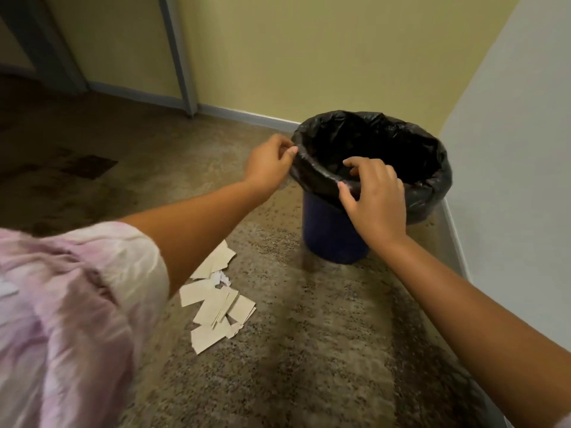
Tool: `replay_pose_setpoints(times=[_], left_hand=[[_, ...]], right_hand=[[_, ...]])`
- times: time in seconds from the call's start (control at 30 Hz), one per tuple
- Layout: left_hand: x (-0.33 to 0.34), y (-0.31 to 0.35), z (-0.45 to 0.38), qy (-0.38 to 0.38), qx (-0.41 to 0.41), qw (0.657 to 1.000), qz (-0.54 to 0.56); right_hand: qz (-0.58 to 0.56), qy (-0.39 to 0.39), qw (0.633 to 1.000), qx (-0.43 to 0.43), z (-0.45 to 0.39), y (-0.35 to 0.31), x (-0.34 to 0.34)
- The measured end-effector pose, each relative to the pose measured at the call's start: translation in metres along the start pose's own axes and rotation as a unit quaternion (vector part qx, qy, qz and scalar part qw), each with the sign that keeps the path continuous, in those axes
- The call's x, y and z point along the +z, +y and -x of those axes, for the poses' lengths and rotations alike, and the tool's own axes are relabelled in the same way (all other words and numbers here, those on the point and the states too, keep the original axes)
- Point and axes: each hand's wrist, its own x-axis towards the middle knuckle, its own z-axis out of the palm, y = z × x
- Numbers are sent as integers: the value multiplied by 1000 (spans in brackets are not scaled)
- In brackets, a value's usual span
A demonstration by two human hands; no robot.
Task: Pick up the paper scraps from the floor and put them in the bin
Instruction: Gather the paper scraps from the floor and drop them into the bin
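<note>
I see both hands at the round dark-blue plastic bin (332, 233), which stands on the speckled brown carpet (309, 350) in the corner by the yellow wall (309, 50). Left hand (268, 165) pinches the black plastic liner (432, 186) at the rim's left edge. Right hand (375, 199) curls fingers and thumb over the liner at the near edge. Torn off-white paper scraps (216, 304) lie piled on the carpet, near the bin's left side, partly under the left forearm by the pink sleeve (77, 304)
</note>
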Motion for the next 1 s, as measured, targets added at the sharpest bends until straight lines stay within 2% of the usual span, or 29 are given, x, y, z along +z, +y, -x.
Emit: replay_pose_setpoints(times=[0.1,0.17,0.3,0.4,0.5,0.6,0.67,0.77,0.9,1.0], left_hand=[[-40,-58,16,41,-48,994,-90],[-64,-104,32,42,-100,982,-153],[-90,-187,72,-25,-216,952,-217],[-84,-227,106,-122,-293,920,-229],[-64,-250,136,-210,-308,898,-233],[-41,-264,149,-243,-266,898,-251],[-30,-267,152,-253,-257,891,-276],[-19,-270,156,-223,-263,896,-280],[-8,-266,167,-182,-245,913,-271],[-2,-262,178,-185,-237,915,-269]], right_hand=[[31,0,998,-57,28,-19,13],[17,-56,996,-62,49,-30,29],[-20,-224,974,-33,82,-51,72],[-42,-336,941,3,102,-69,107],[-43,-444,895,14,121,-90,140],[-32,-516,855,-40,140,-108,167],[-37,-553,831,-36,149,-116,180],[-49,-571,819,-1,162,-124,191],[-39,-546,837,-20,180,-134,192],[-46,-530,847,-22,194,-140,189]])
